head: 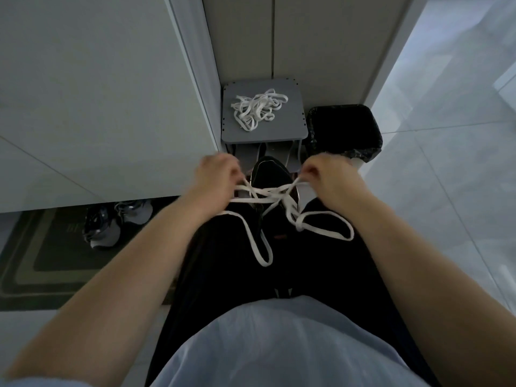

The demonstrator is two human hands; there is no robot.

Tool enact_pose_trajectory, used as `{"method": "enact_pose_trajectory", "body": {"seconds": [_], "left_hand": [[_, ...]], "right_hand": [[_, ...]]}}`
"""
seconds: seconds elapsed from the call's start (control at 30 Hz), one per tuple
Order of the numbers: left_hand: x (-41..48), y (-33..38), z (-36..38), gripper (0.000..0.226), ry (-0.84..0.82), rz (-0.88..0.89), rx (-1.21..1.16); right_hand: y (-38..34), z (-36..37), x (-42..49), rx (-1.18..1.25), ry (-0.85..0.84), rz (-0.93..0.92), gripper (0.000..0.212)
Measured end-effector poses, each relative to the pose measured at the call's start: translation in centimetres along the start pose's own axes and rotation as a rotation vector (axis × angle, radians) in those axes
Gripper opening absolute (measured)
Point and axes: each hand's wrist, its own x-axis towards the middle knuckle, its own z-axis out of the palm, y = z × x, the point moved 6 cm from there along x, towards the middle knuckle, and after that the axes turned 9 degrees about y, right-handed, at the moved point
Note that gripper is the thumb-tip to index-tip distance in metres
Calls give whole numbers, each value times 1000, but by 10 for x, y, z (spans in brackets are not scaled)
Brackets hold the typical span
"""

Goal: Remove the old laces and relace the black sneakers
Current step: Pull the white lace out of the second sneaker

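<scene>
Pinching 1 strand each, left hand [216,174] and right hand [325,170] stretch the lace [261,193] over the sneaker [272,173]; soft, light, probably best held near its ends.

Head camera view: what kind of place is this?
Probably a home entryway: grey sneakers sit on a doormat, with a small grey stool and a lined bin on the tiled floor.
</scene>
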Motion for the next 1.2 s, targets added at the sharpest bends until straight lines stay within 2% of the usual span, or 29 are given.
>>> {"method": "enact_pose_trajectory", "body": {"seconds": [0.1,0.13,0.2,0.23,0.3,0.37,0.4,0.5,0.6,0.67,0.73,0.8,0.87,0.9,0.93,1.0,1.07,1.13,1.2], "left_hand": [[3,-33,-61,24,390,-302,-286],[1,-45,-72,24,466,-370,-313],[1,-52,-73,17,475,-393,-300],[2,-47,-67,14,441,-340,-274],[3,-22,-47,26,334,-83,-137],[-2,2,-18,27,150,173,7],[-7,9,-4,22,57,232,71],[-16,6,27,21,-164,179,244],[-15,-3,36,22,-253,78,186],[-10,-5,28,17,-160,81,32],[-1,-13,0,15,62,-20,-173],[2,-28,-40,23,340,-288,-483],[0,-35,-77,26,565,-432,-919],[0,-36,-91,26,640,-433,-1094],[1,-30,-103,26,666,-405,-1213],[3,-14,-112,27,641,-363,-1255],[3,5,-103,20,554,-345,-1051],[0,23,-74,5,332,-236,-680],[-10,27,-26,12,5,-119,-372]], "right_hand": [[37,-36,-6,229,261,322,14],[44,-39,-8,251,295,354,12],[34,-38,-8,258,293,252,12],[22,-33,-6,252,255,143,17],[-2,-15,-5,197,137,-68,19],[-18,1,-8,102,27,-137,18],[-20,8,-10,36,-29,-144,19],[-15,28,-13,-104,-205,-97,19],[-10,28,-13,-39,-206,-54,15],[-6,13,-11,138,-99,33,12],[2,-16,-10,438,79,219,10],[10,-46,-11,971,241,406,15],[10,-70,-13,1576,313,449,19],[8,-80,-13,1739,321,429,20],[5,-87,-12,1785,319,411,21],[-2,-91,-9,1629,309,398,22],[-10,-78,-4,1153,232,350,19],[-21,-46,-4,564,13,186,9],[-24,-8,-12,192,-199,51,3]]}}
